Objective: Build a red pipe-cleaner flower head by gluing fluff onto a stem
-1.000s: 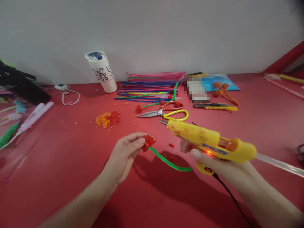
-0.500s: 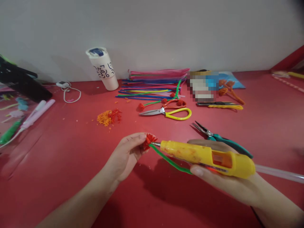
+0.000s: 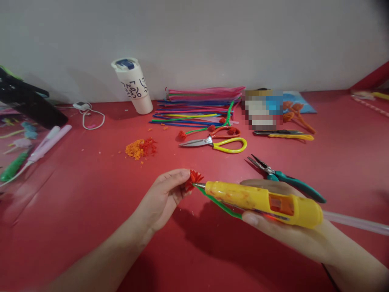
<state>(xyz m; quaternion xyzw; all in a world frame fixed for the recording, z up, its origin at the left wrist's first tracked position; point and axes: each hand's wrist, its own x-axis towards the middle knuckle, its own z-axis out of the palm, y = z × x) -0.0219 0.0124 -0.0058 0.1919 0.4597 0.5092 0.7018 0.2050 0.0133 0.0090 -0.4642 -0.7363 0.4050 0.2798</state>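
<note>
My left hand (image 3: pixel 170 192) pinches a small red fuzzy flower (image 3: pixel 195 177) between thumb and fingers. From the flower a green pipe-cleaner stem (image 3: pixel 220 204) runs right and passes beneath the glue gun toward my right thumb. My right hand (image 3: pixel 291 233) is wrapped round a yellow glue gun (image 3: pixel 243 192), with a clear glue stick (image 3: pixel 352 219) jutting from its rear. The gun's metal nozzle (image 3: pixel 199 185) meets the base of the flower, where it joins the stem. Some right-hand fingers are hidden behind the gun.
Beyond my hands lie scissors (image 3: pixel 197 142), green-handled pliers (image 3: pixel 299 184), a utility knife (image 3: pixel 285 134) and a heap of orange and red clippings (image 3: pixel 135 149). Pipe cleaners (image 3: pixel 194 103) and a white tumbler (image 3: pixel 133 87) stand near the wall. A pink straightener-like tool (image 3: pixel 50 146) is left.
The view has shifted slightly. The flower has turned a little in my left fingers and shows more of its petals. The nozzle stays at its base.
</note>
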